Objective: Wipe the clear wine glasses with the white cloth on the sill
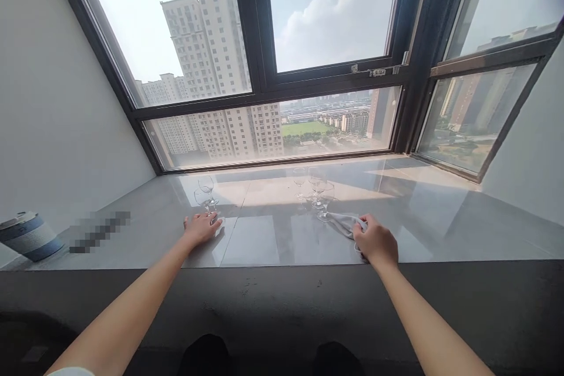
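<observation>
My left hand (202, 228) lies low over the sill, palm down, its fingers spread at the foot of a clear stemmed glass (203, 197). Whether the fingertips touch that foot cannot be made out. Just behind stands a second stemmed glass (206, 184). My right hand (376, 241) is closed around a pale grey-white cloth (343, 223), which trails left towards the base of another stemmed glass (325, 195). Several glasses make up this right-hand cluster, among them one stemmed glass (299, 178) at its back left. All are transparent, so their outlines overlap faintly.
The glossy tiled window sill (259, 241) ends in a straight front edge above a dark lower face. A blue-and-white round container (30, 238) sits at the far left, beside a pixelated patch. Dark-framed window panes (330, 12) rise behind the sill, with white walls at both sides.
</observation>
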### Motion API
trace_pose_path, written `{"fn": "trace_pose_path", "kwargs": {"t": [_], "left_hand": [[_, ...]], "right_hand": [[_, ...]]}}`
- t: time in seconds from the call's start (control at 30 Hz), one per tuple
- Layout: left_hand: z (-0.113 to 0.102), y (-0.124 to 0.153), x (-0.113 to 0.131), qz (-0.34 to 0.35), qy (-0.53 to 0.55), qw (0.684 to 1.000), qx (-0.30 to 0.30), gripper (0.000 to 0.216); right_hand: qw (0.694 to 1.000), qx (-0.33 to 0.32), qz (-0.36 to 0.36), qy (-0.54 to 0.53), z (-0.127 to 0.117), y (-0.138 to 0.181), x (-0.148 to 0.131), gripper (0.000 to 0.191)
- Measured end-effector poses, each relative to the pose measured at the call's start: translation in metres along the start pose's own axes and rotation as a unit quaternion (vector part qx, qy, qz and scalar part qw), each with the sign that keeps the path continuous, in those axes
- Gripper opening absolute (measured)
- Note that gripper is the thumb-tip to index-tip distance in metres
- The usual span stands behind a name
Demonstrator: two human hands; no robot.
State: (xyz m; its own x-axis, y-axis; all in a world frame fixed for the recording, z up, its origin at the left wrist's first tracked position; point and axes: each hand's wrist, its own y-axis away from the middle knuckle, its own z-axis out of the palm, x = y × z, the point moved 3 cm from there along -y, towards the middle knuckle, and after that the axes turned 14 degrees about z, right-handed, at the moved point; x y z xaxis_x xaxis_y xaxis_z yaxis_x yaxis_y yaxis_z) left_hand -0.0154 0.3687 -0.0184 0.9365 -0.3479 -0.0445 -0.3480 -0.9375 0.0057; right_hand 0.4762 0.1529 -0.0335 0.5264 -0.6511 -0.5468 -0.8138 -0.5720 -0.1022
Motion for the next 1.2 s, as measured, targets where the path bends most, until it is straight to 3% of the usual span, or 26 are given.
{"fn": "trace_pose_path", "kwargs": {"t": [0.13, 0.3, 0.67, 1.2], "left_hand": [[-0.001, -0.004, -0.02, -0.033, 0.023, 0.999, -0.008, 0.061], [0.0, -0.014, -0.02, -0.057, 0.02, 0.998, 0.006, 0.062], [0.006, -0.027, -0.026, -0.044, 0.009, 0.999, 0.016, 0.067], [0.009, -0.018, -0.029, -0.025, 0.006, 1.0, 0.008, 0.066]], "right_hand": [[1.0, -0.008, 0.005, 0.0, 0.0, -0.001, 0.001, 0.036], [1.0, -0.008, 0.007, 0.01, 0.001, 0.0, 0.002, 0.036], [1.0, 0.008, 0.006, 0.015, 0.0, -0.001, 0.001, 0.034], [1.0, -0.008, -0.001, 0.024, 0.001, -0.002, 0.001, 0.032]]}}
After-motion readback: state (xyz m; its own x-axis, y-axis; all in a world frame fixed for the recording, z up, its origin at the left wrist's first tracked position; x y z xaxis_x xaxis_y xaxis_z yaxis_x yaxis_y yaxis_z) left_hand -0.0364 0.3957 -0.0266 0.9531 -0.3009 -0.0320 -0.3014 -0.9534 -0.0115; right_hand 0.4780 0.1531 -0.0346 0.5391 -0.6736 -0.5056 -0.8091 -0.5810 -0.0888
